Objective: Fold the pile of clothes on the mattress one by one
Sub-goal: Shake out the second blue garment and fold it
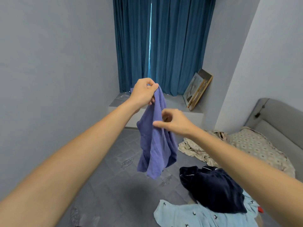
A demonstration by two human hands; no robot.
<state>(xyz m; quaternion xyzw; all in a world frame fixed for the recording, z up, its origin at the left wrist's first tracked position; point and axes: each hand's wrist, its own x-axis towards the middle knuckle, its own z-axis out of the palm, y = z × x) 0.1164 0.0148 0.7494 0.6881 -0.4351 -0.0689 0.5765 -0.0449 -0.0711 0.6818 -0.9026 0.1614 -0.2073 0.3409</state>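
The mattress (101, 185), grey and quilted, fills the lower centre and lower left of the frame; there is one. On it at the right edge lies one patterned beige sheet (255, 145), crumpled towards centre right. Three garments show in all. At lower right, one dark navy garment (213, 192) with pale piping lies heaped on one light blue garment (188, 215) printed with small dark figures; both are unfolded and touch each other.

The third, a purple garment (155, 145), hangs in mid-air at the centre of the frame, clear of the mattress. It drapes in long limp folds from a single bunched top, so it looks soft, light and floppy, with no stiffness to keep a shape; it would likely need spreading flat, or taking by two corners or a hem, before a fold holds.

Two hands are in view. The left hand (144, 94), upper centre, pinches the bunched top edge between curled fingers and thumb. The right hand (173, 122), just below and right, has its fingers curled at the cloth's side; whether it already grips the fabric cannot be told, as motion blurs it.
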